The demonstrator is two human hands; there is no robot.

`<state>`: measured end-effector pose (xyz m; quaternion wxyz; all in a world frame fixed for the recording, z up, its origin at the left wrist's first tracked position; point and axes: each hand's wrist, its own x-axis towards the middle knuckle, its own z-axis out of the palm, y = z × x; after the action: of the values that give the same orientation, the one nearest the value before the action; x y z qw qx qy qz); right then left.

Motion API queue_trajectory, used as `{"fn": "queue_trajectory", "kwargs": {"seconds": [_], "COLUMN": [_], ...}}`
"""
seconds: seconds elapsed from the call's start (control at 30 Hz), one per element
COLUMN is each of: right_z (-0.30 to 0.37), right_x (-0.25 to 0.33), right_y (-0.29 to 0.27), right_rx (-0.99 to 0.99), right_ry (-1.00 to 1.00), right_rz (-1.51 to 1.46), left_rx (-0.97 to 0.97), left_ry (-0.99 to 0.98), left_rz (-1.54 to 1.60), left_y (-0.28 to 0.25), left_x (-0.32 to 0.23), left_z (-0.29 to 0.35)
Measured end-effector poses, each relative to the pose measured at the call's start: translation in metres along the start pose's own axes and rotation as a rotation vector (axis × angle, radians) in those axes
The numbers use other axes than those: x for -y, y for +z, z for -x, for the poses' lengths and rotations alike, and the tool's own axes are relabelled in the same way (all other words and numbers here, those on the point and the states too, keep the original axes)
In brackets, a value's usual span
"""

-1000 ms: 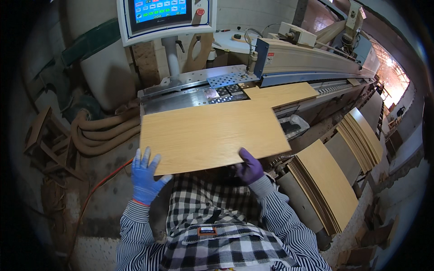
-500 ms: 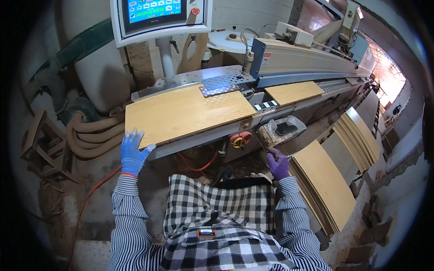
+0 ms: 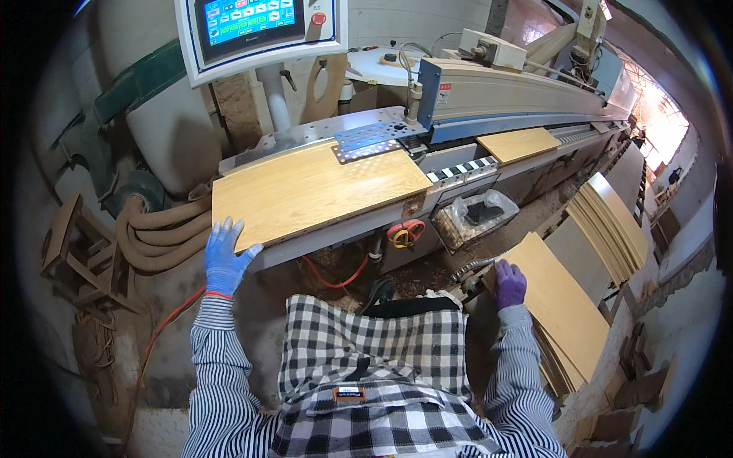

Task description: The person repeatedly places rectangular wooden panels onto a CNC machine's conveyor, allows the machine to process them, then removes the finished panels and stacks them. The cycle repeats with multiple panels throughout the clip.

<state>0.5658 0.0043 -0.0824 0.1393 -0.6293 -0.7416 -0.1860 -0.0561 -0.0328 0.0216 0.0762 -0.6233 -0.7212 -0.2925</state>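
Observation:
My left hand point(image 3: 225, 256), in a blue glove, lies with fingers spread on the near left corner of a wood-grain panel point(image 3: 313, 195). That panel rests flat on the machine's infeed table, its far right part beneath a perforated plate point(image 3: 370, 143). At the right, my right hand point(image 3: 510, 285), in a purple glove, has its fingers closed over the near left corner of the top panel point(image 3: 561, 309) of a stack. This top panel sits askew over the panels below point(image 3: 556, 365). My right thumb is hidden.
A second panel point(image 3: 519, 143) lies farther along the machine's track, beside the long beam point(image 3: 527, 95). A control screen point(image 3: 252, 19) stands at the upper left. A plastic-lined bin point(image 3: 477, 217) sits below the track. Another panel stack point(image 3: 607, 229) and hoses point(image 3: 164, 237) flank the machine.
My right hand has moved right onto the stack, and its top panel has turned out of line. The panel on the track has travelled away to the right. My left hand stays put.

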Motion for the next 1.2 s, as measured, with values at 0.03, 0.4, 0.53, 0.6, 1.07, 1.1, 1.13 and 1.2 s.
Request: {"fn": "queue_trajectory", "kwargs": {"seconds": [0.03,0.4,0.53,0.6,1.07,1.1,1.13,1.2], "right_z": [0.008,0.114,0.126,0.122,0.167,0.176,0.18,0.182], "right_x": [0.008,0.045,-0.018,-0.036,0.018,0.011,0.005,0.007], "right_y": [-0.006,-0.038,-0.017,-0.002,-0.049,-0.042,-0.039,-0.032], "right_rx": [-0.026,-0.169,-0.405,-0.497,-0.361,-0.338,-0.305,-0.342], "right_ry": [-0.017,0.88,1.35,1.5,1.456,1.431,1.406,1.314], "right_rz": [0.01,-1.099,-2.035,-1.886,-1.948,-1.93,-1.911,-1.892], "left_rx": [-0.005,0.008,0.015,0.007,0.045,0.051,0.058,0.052], "left_ry": [-0.002,-0.004,-0.011,-0.005,0.024,0.019,0.007,-0.032], "left_rz": [0.01,0.002,-0.015,-0.016,-0.001,-0.01,-0.025,-0.031], "left_y": [0.001,0.002,0.002,0.003,0.001,0.0,-0.006,-0.016], "left_x": [0.002,0.002,0.002,0.002,0.016,0.016,0.017,0.022], "left_z": [0.002,0.0,0.0,0.0,0.001,0.0,0.002,0.008]}}
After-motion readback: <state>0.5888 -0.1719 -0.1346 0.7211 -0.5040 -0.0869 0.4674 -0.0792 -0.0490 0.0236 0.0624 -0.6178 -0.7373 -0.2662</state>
